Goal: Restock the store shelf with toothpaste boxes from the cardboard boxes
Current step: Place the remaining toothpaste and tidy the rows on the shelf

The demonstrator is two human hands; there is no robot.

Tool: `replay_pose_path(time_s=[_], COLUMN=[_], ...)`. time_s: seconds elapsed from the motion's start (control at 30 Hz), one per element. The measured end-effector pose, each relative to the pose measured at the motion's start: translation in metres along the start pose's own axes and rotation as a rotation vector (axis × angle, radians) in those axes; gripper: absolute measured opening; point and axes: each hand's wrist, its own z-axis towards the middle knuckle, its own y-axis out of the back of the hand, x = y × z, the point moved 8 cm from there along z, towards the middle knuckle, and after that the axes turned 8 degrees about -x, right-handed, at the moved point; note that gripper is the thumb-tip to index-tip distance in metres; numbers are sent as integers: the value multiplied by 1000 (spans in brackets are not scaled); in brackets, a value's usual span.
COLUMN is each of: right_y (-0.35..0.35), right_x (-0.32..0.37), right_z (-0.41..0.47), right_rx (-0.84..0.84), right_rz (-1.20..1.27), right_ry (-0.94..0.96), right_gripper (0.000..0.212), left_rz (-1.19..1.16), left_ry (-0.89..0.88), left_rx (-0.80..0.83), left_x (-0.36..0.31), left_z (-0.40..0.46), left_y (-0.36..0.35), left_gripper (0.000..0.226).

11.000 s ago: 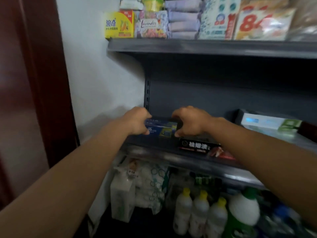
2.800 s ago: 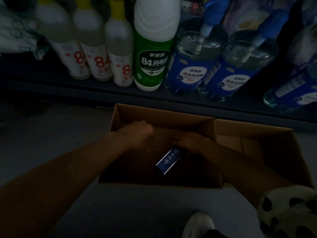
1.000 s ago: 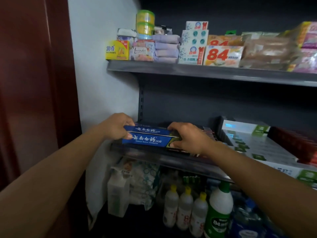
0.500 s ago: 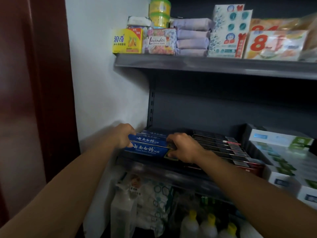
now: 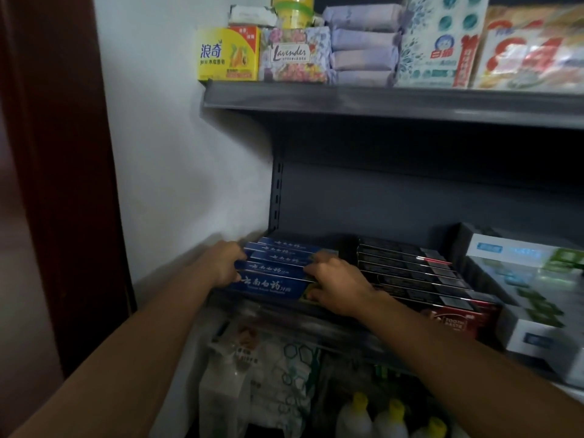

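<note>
From my remote feed I see two bare forearms reaching in from the bottom corners of the head view, with no sleeve edge showing on either of them. My left hand (image 5: 222,262) and right hand (image 5: 336,284) wear no gloves, rings, watch or wristband that I can make out. The picture is dim and slightly blurred, so I cannot tell finer details such as the nails.

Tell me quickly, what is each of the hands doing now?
Left hand: grips the left end of the blue toothpaste boxes.
Right hand: grips their right end.
</note>
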Motion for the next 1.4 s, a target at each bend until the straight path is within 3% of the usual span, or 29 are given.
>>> replay_pose_path(time_s=[0.13,0.47,0.8,1.17,1.4], right_y=[1,27,29,13,5], right_x=[2,-28,-39,-37,-31], right_z=[-2,4,-1,-6,-3], right_rx=[3,66,195,249,226], right_rz=[-24,35,48,60,35], right_ry=[21,6,-97,-170,-171], right_gripper=[41,63,58,61,44], left_rz=[-11,-28,38,-44,1], left_ry=[-17,-120,-365,-440,-448], left_rx=[-12,53,166,203,193], left_x=[-1,-15,-43,-50,-44], left_z=[-4,14,14,23,31], left_y=[2,23,13,4,1], left_gripper=[47,44,60,59,57])
